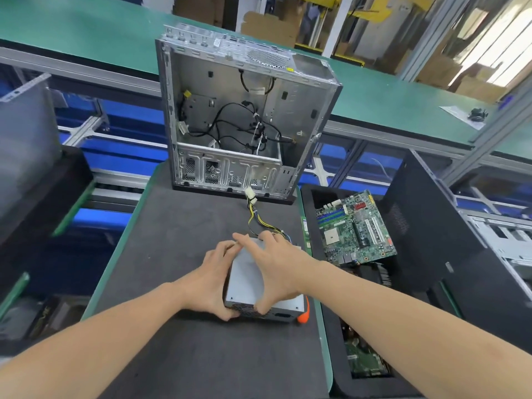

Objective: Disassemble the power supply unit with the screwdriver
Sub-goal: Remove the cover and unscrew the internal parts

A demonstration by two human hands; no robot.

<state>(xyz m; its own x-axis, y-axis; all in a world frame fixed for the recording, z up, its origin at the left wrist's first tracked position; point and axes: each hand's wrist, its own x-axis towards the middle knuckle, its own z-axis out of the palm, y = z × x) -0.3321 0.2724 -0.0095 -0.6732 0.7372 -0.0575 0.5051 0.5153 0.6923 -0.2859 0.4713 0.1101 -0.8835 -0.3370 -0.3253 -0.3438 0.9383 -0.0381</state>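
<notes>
Steadying the power supply unit (247, 280) on the dark mat (172, 254), close to the mat's right edge and nearer its front. The left hand (214, 283) wraps the unit's left flank, with its thumb at the near lower corner. The right hand (276, 272) lies spread over the lid, thumb hooked onto the vented near face. Both grip the housing and neither holds a tool. The screwdriver (303, 312), of which only the orange handle shows, lies just beside the unit's near right corner. The cable bundle (259, 217) trails toward the open computer case (244, 110) at the mat's far edge. Good practice would be to seat the housing flat with its lid screws uppermost, pin it with the left hand, and free the right hand for the driver.
</notes>
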